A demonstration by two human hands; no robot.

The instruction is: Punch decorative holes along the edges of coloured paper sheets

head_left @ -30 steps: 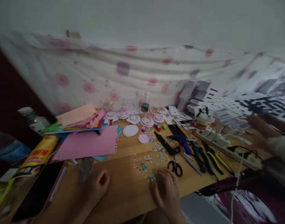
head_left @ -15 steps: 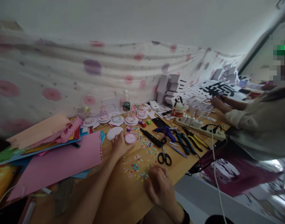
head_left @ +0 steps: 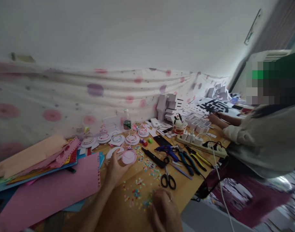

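My left hand point(head_left: 116, 169) grips a small round white disc with a pink rim point(head_left: 129, 157) at its left and lower edge, the disc tilted toward me. Behind those fingers lies a larger plain white disc point(head_left: 113, 153), partly covered. My right hand point(head_left: 164, 206) is low over the table's front, fingers curled at the edge of scattered coloured confetti point(head_left: 137, 192); its fingertips are dark and blurred, and anything in them is hidden. Black-handled scissors point(head_left: 168, 181) lie just beyond it.
Behind stand decorated white discs point(head_left: 132, 139) and a bottle point(head_left: 127, 120). Coloured paper point(head_left: 72, 180) is stacked left. A blue glue gun point(head_left: 168, 149), pliers point(head_left: 186, 161) and a power strip point(head_left: 202, 146) lie right. A co-worker's hands point(head_left: 216, 119) are at the far right end.
My left hand has closed on the pink-rimmed disc and raised it slightly off the table. The right hand stays by the confetti. The view has tilted upward, so the table sits lower.
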